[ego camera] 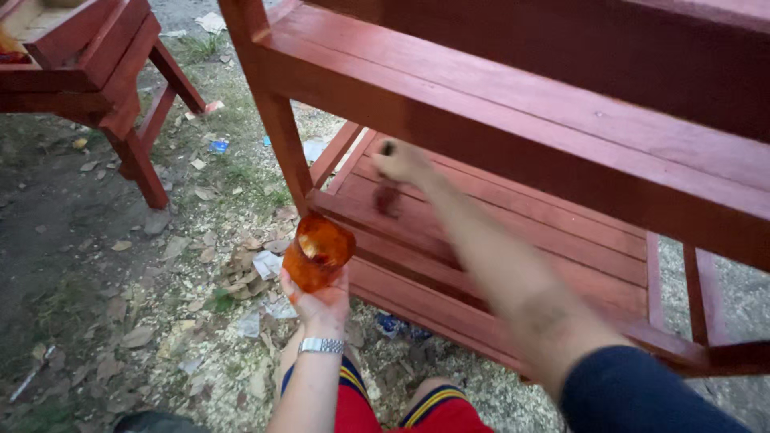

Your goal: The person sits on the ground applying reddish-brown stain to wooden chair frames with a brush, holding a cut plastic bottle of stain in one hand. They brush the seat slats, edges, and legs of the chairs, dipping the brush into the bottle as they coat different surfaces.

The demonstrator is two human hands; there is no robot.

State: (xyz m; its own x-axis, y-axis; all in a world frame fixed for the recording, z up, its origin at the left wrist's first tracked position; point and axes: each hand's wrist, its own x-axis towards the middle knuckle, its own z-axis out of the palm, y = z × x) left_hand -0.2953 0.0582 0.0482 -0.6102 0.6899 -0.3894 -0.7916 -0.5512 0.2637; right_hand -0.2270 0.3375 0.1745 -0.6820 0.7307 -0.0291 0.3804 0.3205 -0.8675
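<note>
Left hand [318, 305]: grip clasps orange tub [318, 251], tilted, beside lower shelf's [481, 232] front-left corner; contents may spill onto ground. Right hand [401, 163]: grip clenched on blurred brush [388, 198] over shelf's back-left corner; may drip.

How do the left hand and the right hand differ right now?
The left hand is drawn in near the body, gripping an orange container; the right hand reaches out over the lower red shelf, holding a dark brush, blurred. The left wrist wears a watch; the right arm has a dark sleeve. Both are bare.
</note>
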